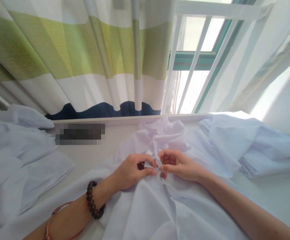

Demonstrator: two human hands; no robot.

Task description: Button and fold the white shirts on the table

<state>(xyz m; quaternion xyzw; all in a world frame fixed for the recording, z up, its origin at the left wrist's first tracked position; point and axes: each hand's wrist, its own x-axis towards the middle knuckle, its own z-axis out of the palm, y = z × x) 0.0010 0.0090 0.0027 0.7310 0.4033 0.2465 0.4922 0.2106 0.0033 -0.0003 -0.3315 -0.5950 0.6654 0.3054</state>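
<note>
A white collared garment (145, 203) lies spread in front of me, its collar end (166, 128) toward the window and its front opening running toward me. On the left edge of that opening, my left hand (132, 170) pinches the cloth between thumb and forefinger. Opposite it, my right hand (178, 165) grips the other edge with thumb and fingers, and its remaining fingers are curled. The fingertips of both hands nearly meet at the opening. Whether a button sits between them is too small to tell. Dark wooden beads (94, 201) circle my left wrist.
More white cloth (12, 160) is heaped at the left. Folded white garments (260, 143) lie at the right. A blurred-out dark object (79, 134) rests by the white surface's back edge. Behind stand a green-and-white curtain (104, 50) and white window bars (197, 50).
</note>
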